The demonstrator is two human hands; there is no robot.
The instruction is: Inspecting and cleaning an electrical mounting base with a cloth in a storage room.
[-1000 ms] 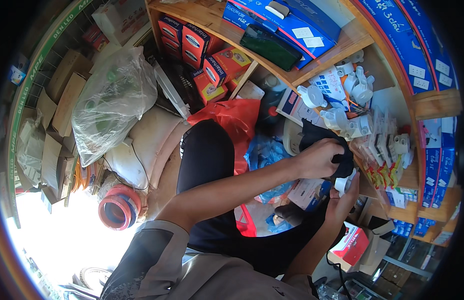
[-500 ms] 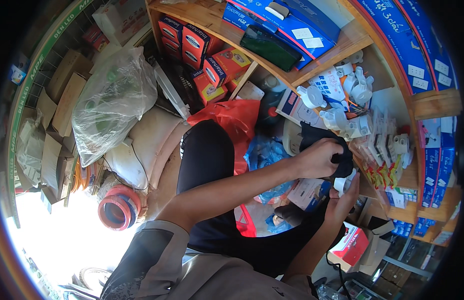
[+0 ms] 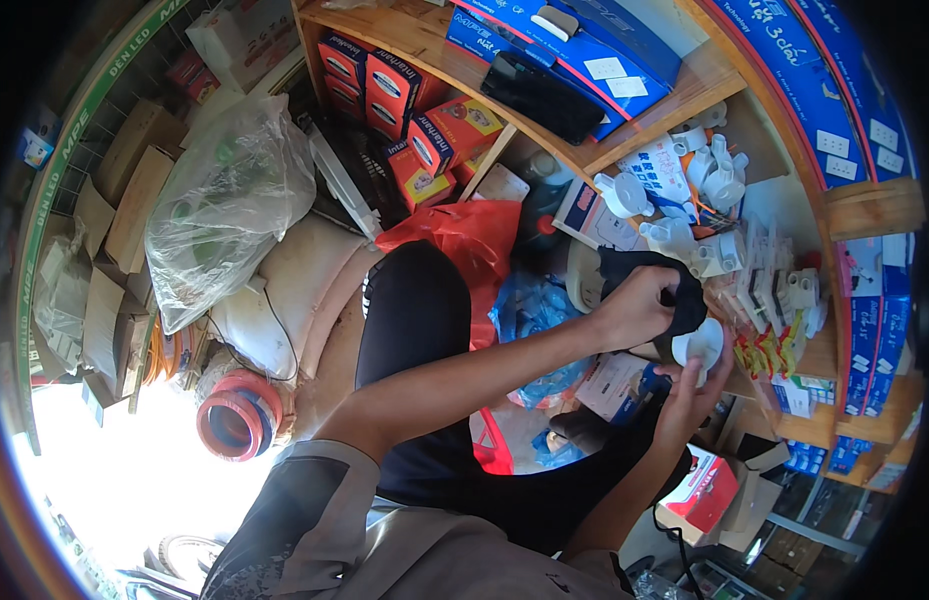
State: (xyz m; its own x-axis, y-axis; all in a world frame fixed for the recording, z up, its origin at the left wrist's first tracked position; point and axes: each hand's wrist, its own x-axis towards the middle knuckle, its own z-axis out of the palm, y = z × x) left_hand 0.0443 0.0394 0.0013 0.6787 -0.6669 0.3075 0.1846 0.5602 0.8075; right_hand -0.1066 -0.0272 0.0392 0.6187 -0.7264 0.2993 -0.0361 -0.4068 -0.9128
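My left hand (image 3: pixel 639 310) is closed around a bunched black cloth (image 3: pixel 691 308), part of which hangs beyond the knuckles. Just below it, my right hand (image 3: pixel 687 400) grips a white round plastic fitting (image 3: pixel 689 347) that looks like a conduit junction box. The cloth is right beside the fitting's upper edge; whether they touch I cannot tell. Similar white junction boxes (image 3: pixel 726 187) lie heaped on the shelf past my hands, some with short spouts. Strips of small parts in clear, red and yellow packaging (image 3: pixel 759 350) stand near my right hand.
A wooden shelf (image 3: pixel 594 152) curves overhead, bearing a black phone (image 3: pixel 542 97) and blue boxes (image 3: pixel 624 50). Red bags (image 3: pixel 464 235) and blue plastic bags (image 3: pixel 532 325) lie by my knee. A clear bag (image 3: pixel 229 205) is at left; a red-white carton (image 3: pixel 704 485) sits lower right.
The white fitting has turned in my right hand, its round face now showing more, and shifted slightly right. My left hand with the cloth has drawn back a little to the left.
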